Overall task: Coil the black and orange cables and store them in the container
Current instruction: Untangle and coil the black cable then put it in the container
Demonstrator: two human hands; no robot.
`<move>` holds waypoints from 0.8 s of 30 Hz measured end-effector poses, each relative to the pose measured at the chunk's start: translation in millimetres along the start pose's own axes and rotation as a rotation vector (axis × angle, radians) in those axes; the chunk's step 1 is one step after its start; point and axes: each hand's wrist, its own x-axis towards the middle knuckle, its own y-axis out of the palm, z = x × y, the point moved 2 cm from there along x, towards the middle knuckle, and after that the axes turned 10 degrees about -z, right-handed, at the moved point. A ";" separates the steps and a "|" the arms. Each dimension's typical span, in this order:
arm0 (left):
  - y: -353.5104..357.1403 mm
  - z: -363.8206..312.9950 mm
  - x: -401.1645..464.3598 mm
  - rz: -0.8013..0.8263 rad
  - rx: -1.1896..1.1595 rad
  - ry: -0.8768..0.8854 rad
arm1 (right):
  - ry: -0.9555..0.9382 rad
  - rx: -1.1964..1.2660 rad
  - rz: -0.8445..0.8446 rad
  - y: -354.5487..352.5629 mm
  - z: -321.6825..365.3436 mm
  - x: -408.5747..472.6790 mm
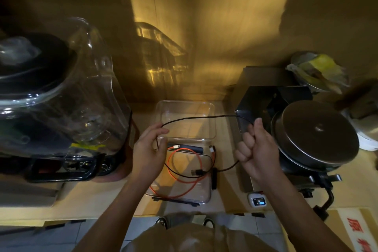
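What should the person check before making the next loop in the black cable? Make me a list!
1. Left hand pinches the thin black cable: ok.
2. Right hand grips the same cable: ok.
3. Black cable already coiled: not ok, one long span hangs between the hands.
4. Its USB plug end lies inside the clear rectangular plastic container: ok.
5. Orange cable sits in the container: ok, loosely looped.
6. Black cable free of the orange one: cannot tell, they cross.
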 end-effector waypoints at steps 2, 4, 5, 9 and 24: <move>2.8 -3.4 -5.0 0.024 -0.021 0.008 | 0.016 0.014 0.027 5.0 -0.2 -4.6; 4.7 -11.6 -11.1 0.085 -0.094 -0.046 | 0.028 0.016 0.056 9.2 -2.0 -9.8; 6.3 -17.3 -15.4 0.149 -0.142 -0.100 | 0.032 0.013 0.067 10.8 -3.3 -12.4; 18.3 -48.5 -37.3 0.556 -0.226 -0.083 | 0.044 0.015 0.082 16.6 -10.2 -18.7; 29.2 -80.3 -80.8 0.461 -0.663 -0.395 | -0.038 -0.026 0.162 21.8 -16.5 -34.5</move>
